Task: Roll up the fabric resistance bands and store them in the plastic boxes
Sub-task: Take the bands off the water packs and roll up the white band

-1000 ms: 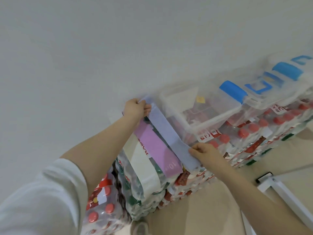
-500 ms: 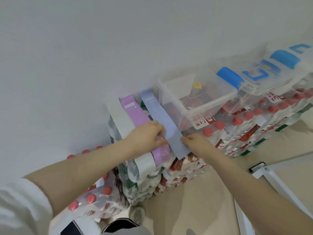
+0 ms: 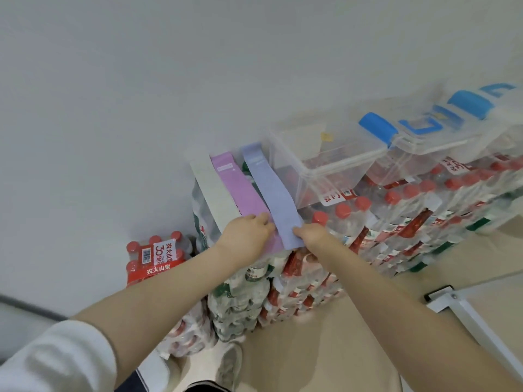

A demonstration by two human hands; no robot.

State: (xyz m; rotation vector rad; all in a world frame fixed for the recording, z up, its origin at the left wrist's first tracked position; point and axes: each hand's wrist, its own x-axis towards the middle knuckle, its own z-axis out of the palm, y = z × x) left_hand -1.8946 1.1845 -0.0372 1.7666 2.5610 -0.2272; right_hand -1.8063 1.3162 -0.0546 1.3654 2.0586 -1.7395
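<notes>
Three fabric bands lie side by side on top of stacked water-bottle packs: a pale green band [image 3: 210,190], a pink band [image 3: 240,190] and a blue-lilac band [image 3: 273,193]. My left hand [image 3: 247,236] holds the near end of the blue-lilac band on its left side, lying over the pink band. My right hand [image 3: 311,233] pinches that same near end on its right side. Just right of the bands stands an open clear plastic box [image 3: 311,171], with more clear boxes with blue latches [image 3: 376,127] beyond it.
The bands and boxes rest on shrink-wrapped bottle packs [image 3: 396,222] with red caps, stacked against a white wall. A lower red pack [image 3: 154,258] sits on the left. A white metal frame [image 3: 464,309] stands on the beige floor at the right. My shoe [image 3: 230,363] shows below.
My left hand came from the band's far end down to its near end, beside my right hand. The blue-lilac band now lies flat and stretched along the packs.
</notes>
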